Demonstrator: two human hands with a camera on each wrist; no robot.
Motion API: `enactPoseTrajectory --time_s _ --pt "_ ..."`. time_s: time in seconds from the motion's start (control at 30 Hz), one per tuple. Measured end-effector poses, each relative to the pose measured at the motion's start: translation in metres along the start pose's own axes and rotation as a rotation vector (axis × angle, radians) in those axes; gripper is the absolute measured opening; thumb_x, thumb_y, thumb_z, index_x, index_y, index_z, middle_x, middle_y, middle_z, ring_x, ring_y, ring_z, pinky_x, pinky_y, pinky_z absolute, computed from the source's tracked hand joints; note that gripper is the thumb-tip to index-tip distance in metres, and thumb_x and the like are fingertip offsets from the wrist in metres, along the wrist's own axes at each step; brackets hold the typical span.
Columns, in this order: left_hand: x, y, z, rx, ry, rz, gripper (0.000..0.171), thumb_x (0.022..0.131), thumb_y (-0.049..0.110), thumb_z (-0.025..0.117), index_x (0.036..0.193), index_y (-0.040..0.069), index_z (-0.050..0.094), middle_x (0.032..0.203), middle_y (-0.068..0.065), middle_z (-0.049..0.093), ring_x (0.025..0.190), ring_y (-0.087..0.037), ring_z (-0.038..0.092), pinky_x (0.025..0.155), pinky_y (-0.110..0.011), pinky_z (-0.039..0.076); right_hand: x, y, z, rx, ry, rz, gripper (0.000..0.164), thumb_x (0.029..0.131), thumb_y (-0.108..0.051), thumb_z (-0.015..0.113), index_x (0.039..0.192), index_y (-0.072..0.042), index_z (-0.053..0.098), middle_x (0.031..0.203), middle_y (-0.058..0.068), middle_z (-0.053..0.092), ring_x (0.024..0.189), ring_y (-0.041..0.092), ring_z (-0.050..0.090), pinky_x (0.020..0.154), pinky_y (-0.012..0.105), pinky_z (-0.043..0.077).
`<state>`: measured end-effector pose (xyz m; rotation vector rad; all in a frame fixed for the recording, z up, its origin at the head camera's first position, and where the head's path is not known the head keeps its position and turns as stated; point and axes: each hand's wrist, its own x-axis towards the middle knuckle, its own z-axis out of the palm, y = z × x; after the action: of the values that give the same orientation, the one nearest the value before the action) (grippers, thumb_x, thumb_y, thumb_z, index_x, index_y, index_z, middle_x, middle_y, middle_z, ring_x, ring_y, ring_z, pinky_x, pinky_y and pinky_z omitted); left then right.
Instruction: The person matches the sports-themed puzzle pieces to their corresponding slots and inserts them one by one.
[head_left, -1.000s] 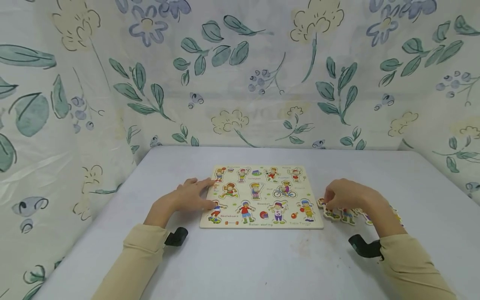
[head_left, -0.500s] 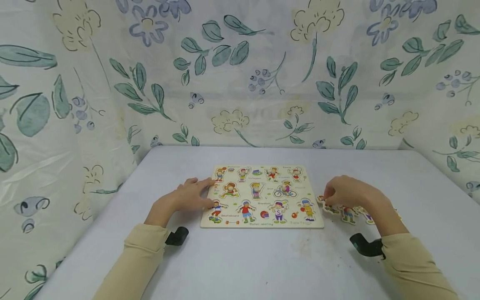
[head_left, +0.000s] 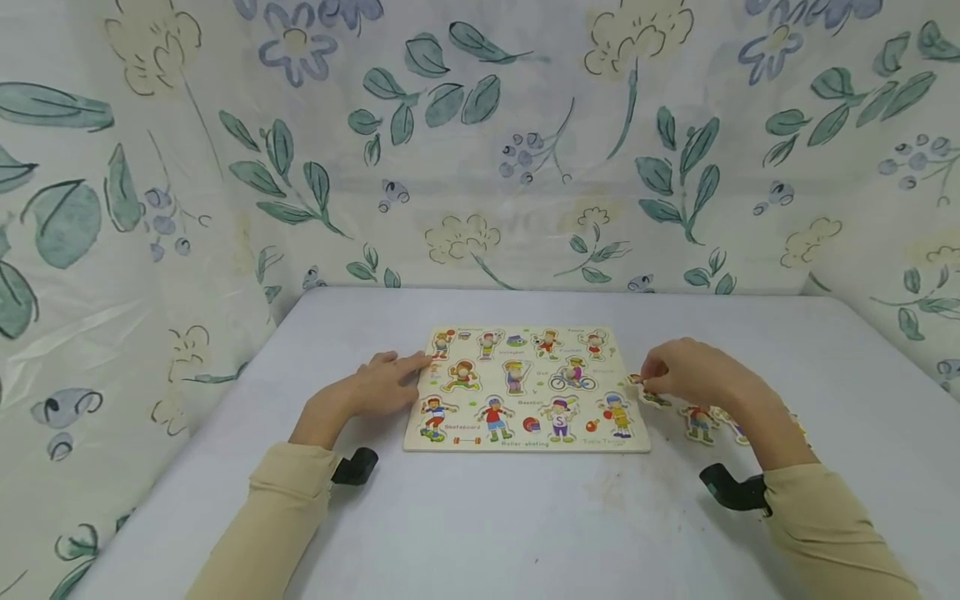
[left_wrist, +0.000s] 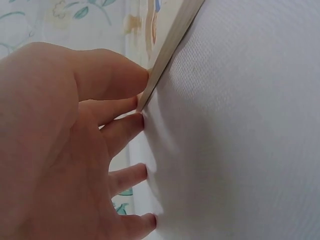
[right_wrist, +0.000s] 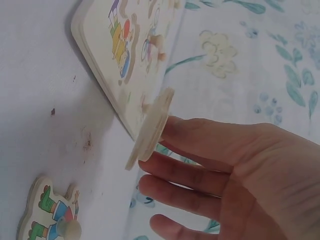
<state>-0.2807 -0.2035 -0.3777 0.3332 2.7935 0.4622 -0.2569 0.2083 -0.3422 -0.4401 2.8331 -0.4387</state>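
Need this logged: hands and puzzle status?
Left hand touching left edge of puzzle board. Right hand pinching wooden puzzle piece. No obstruction visible between piece and board.

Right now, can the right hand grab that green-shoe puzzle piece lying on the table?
Probably not straight away: the right hand is pinching another piece. With that put down, it likely could, since the green-shoe puzzle piece lies nearby on the table with nothing on top.

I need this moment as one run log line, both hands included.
left hand: touches left edge of puzzle board | right hand: holds puzzle piece beside board | loose pieces: on table, right of board
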Motion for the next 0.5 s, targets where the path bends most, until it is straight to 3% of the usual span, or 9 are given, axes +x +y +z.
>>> enactPoseTrajectory --time_s 0.5 --pt "0.000 0.001 -0.002 -0.013 -0.005 -0.024 0.064 0.094 0.023 0.049 0.156 0.015 0.033 0.163 -0.011 0.025 0.149 -0.045 0.010 0.116 -0.068 0.007 0.003 -0.021 0.001 -0.054 0.095 -0.048 0.017 0.093 -0.018 0.068 0.105 -0.007 0.073 0.095 0.003 0.069 0.084 0.019 0.059 0.075 0.037 0.055"
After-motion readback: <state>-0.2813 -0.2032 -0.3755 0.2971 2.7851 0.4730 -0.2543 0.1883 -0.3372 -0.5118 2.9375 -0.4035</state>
